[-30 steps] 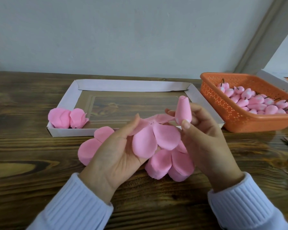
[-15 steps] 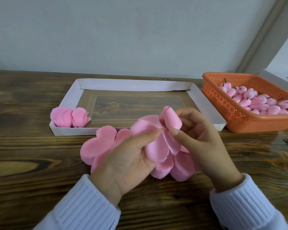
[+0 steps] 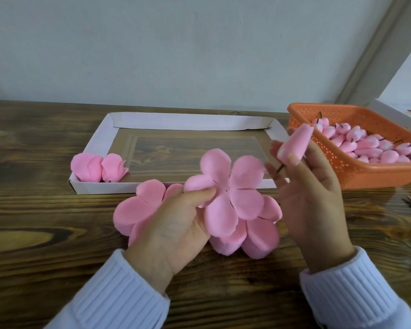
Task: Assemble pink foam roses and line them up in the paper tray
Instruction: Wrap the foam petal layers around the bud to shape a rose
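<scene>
My left hand (image 3: 173,224) pinches a flat pink foam petal layer (image 3: 230,188) between thumb and fingers, above more petal layers (image 3: 254,236) lying on the table. My right hand (image 3: 311,186) holds a pink foam rose bud (image 3: 294,144) by its lower end, tip pointing up and to the right, with a dark stem poking out below. The bud is apart from the petal layer, to its right. Two finished pink roses (image 3: 97,167) lie side by side in the left end of the white paper tray (image 3: 188,121).
An orange plastic basket (image 3: 342,167) with several pink buds on dark stems sits at the right. Another petal layer (image 3: 135,207) lies left of my left hand. A white box edge (image 3: 394,115) shows behind the basket. The wall runs close behind the wooden table.
The bud was against the petal layer's centre; now my right hand has lifted it away up and to the right. The petal layer in my left hand has spread open flat.
</scene>
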Action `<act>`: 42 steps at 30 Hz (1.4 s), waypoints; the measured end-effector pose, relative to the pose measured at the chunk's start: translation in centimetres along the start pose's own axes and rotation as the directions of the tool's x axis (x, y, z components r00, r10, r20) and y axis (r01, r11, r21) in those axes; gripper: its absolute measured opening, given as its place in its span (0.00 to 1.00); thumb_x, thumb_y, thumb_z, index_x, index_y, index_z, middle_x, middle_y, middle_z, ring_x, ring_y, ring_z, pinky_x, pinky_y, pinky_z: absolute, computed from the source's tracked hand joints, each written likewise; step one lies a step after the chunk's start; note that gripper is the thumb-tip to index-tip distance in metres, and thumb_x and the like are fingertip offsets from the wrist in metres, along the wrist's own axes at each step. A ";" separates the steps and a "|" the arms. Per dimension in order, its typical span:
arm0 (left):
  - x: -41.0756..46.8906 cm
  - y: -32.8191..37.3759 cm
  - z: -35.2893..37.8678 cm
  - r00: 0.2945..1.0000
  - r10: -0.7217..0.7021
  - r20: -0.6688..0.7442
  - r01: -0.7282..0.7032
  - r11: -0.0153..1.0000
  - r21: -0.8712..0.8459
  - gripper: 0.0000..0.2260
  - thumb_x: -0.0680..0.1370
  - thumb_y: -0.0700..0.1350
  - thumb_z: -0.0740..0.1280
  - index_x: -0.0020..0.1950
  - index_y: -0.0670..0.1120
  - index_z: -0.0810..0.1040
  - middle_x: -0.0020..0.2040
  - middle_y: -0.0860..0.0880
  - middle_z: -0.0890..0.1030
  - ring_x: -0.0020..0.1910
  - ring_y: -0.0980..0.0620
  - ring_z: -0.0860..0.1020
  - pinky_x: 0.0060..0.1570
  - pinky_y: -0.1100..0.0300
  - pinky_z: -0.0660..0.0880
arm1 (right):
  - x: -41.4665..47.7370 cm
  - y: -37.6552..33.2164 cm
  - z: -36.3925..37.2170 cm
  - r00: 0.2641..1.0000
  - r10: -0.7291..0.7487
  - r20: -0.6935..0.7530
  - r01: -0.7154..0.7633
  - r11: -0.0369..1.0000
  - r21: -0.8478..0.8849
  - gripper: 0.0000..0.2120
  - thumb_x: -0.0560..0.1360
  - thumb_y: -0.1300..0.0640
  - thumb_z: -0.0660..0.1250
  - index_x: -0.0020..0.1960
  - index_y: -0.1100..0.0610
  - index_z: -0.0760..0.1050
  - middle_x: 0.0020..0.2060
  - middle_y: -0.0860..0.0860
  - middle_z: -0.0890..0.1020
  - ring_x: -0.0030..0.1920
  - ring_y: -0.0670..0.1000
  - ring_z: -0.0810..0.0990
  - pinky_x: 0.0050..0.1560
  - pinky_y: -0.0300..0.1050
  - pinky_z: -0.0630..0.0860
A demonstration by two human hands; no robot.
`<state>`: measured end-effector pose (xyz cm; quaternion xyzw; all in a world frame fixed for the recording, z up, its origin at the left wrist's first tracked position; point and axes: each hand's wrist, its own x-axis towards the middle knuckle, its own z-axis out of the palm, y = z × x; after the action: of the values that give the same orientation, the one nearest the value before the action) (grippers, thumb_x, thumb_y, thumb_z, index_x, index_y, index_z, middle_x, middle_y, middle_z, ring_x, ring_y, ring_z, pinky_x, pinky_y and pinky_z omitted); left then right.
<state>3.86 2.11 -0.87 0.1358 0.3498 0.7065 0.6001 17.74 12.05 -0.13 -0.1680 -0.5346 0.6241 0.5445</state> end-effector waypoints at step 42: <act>-0.5 0.1 0.0 0.973 0.037 0.228 -0.061 0.993 0.100 0.15 0.76 0.39 0.67 0.61 0.34 0.78 0.54 0.40 0.83 0.55 0.47 0.82 0.51 0.58 0.79 | -1.2 0.4 1.0 0.965 -0.059 0.255 0.210 0.754 -0.622 0.14 0.68 0.58 0.76 0.52 0.48 0.81 0.60 0.41 0.77 0.65 0.40 0.73 0.57 0.31 0.70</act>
<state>3.86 1.65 -0.72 0.2555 0.3132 0.6815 0.6101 17.13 10.61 -0.48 -0.2352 -0.7835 0.3764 0.4349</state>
